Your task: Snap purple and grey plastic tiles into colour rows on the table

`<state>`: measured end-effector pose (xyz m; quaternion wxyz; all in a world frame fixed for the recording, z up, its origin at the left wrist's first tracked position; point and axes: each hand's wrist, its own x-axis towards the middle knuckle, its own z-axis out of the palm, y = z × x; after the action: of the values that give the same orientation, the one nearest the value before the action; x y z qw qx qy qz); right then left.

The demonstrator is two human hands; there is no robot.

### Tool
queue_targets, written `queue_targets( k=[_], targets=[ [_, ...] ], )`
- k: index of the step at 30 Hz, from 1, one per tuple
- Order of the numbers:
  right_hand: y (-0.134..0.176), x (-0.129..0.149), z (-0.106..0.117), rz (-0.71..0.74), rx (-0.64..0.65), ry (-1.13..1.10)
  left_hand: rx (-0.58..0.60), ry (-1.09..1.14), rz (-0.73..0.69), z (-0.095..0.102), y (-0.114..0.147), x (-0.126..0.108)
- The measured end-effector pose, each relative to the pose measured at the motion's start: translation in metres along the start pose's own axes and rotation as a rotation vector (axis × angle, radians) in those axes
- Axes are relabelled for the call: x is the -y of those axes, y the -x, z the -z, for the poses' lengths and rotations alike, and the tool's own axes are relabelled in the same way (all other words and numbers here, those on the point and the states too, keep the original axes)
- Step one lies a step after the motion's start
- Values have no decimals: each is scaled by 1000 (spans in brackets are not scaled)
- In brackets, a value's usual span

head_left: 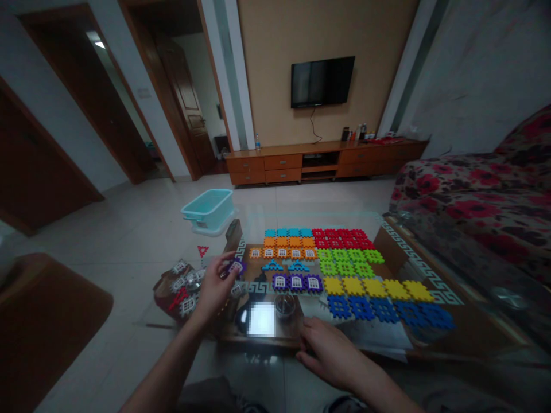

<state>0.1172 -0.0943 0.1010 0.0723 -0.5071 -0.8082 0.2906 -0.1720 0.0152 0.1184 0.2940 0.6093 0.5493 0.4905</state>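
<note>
My left hand (217,287) is over the left part of the glass table, its fingers closed on a purple window block (238,267) with a white window. Loose white window blocks (188,305) and red pieces (178,298) lie to its left. On its right, three purple window blocks (297,282) sit in a row, with two blue arch pieces (298,265) behind them. My right hand (327,347) rests at the table's near edge with curled fingers; no block shows in it. Nearest to it are dark blue blocks (361,308) in a row.
Rows of yellow (373,287), green (340,268), red (344,238), orange (289,242) and light blue blocks (288,233) cover the glass table (482,327). A round clear object (284,305) is near the front edge. A teal tub (209,209) stands on the floor; a flowered sofa (465,195) is at right.
</note>
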Motion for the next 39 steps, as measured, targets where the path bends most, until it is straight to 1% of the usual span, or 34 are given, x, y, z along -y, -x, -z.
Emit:
queue_targets(
  k=[2,4,6,8,10,12,15,19,24,26,28,29,31,34,36,39],
  targets=[
    [0,-1,0,9,-29,-26,125,166,114,-25,17,-7],
    [-2,-3,0,21,-90,-84,211,277,193,-46,33,-12],
    [-6,-4,1,22,-171,-172,317,387,271,-61,47,-14],
    [-10,-5,2,15,-252,-284,400,454,332,-70,57,-14],
    [-14,-5,3,6,-305,-409,440,460,350,-73,63,-14],
    [-16,-4,3,3,-327,-544,448,433,346,-73,67,-16],
    [-18,-3,2,-11,-298,-702,446,439,382,-72,71,-22],
    [-21,-2,0,-21,-275,-825,455,475,424,-72,74,-31],
    [-26,-6,-1,-74,-309,-953,547,477,412,-72,75,-37],
    [-27,-8,0,-103,-322,-978,564,459,379,-71,75,-37],
    [-26,-9,3,-137,-328,-992,544,407,306,-69,75,-38],
    [-26,-9,4,-150,-335,-992,527,358,240,-68,76,-38],
    [-25,-10,6,-163,-364,-975,499,216,58,-65,76,-39],
    [-25,-12,7,-173,-379,-956,499,15,-223,-59,74,-39],
    [-26,-13,7,-180,-360,-955,508,-76,-331,-56,73,-37],
    [-27,-14,5,-161,-359,-945,532,-196,-394,-53,70,-33]
  ],
)
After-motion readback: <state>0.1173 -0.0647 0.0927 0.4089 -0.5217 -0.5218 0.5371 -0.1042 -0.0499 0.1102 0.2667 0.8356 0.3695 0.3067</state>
